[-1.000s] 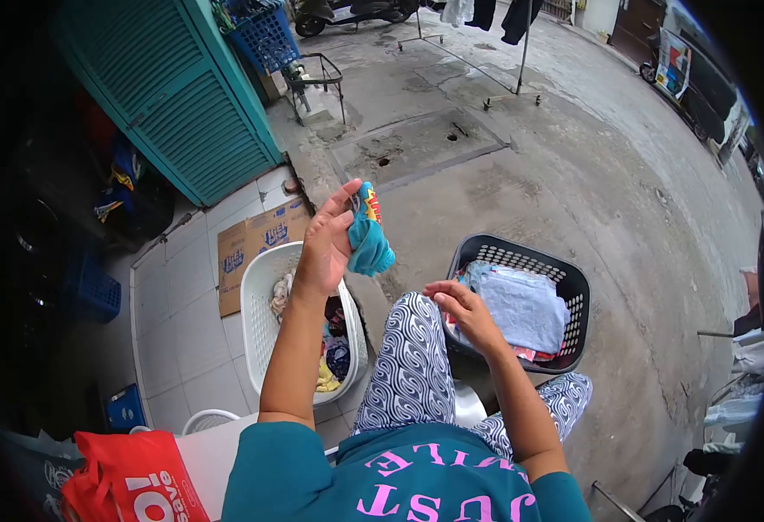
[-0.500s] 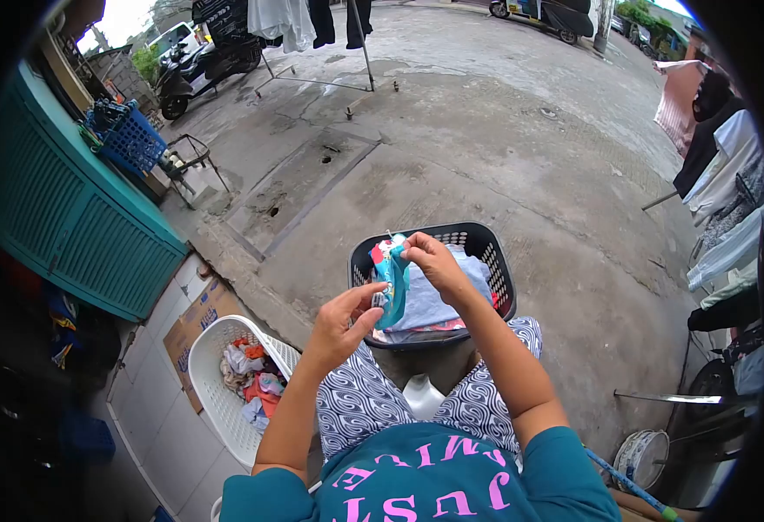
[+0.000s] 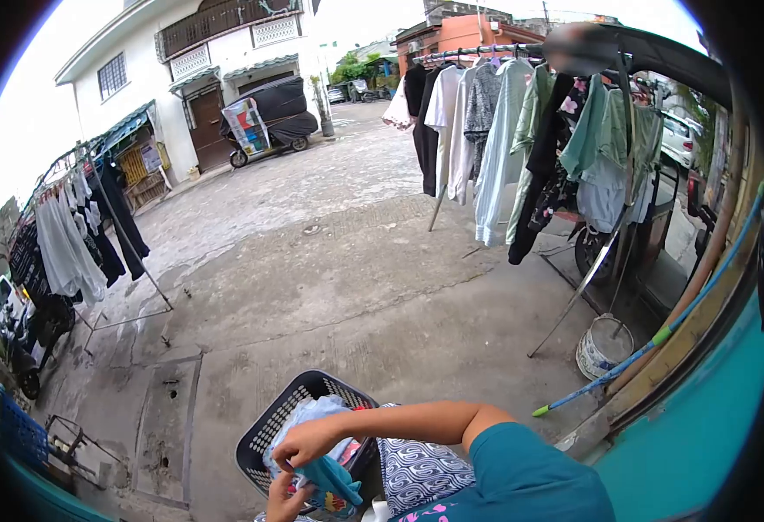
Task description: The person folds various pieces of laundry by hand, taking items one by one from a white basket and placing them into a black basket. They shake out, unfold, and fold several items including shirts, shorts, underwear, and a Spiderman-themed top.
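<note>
A small teal garment with a colourful print near its lower edge hangs from my hands, partly crumpled. My right hand is closed on its upper part, over the laundry basket. Just below, at the bottom of the view, my left hand has its fingers at the garment's edge, apparently pinching it; its lower part is cut off. The dark grey laundry basket stands in front of me, with light blue cloth and some red and patterned pieces inside.
Clothes on hangers fill a rack at the right. Another rack at the left holds white shirts and dark trousers. A white bucket and a blue pole are at the right. A covered tricycle stands across the concrete.
My view has swung up and to the right, bringing the right-hand rack into full sight. The teal garment now hangs lower and more bunched, with my hands closer together.
</note>
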Demonstrator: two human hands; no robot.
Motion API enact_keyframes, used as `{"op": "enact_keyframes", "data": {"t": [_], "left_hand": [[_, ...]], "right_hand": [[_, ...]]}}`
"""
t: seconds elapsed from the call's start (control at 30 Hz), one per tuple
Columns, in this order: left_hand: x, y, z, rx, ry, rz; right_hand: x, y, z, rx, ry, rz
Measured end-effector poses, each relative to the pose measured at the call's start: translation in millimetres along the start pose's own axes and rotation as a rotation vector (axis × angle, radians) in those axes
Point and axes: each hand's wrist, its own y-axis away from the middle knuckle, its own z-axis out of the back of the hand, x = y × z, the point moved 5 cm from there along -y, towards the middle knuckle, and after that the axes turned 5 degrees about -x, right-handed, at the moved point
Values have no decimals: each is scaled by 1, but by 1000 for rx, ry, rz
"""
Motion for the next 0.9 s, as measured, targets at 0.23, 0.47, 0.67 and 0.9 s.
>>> {"op": "enact_keyframes", "data": {"t": [0.23,0.47,0.67,0.9], "left_hand": [[-7,10,-7,146,83,47],[-134,36,-8,-1,-483,-629],[-144,41,-5,62,-402,-448],[-108,42,0,-25,-66,-277]], "right_hand": [[16,26,12,-45,119,69],[32,36,26,-86,60,369],[-2,26,3,-130,352,228],[0,35,26,-346,439,308]]}}
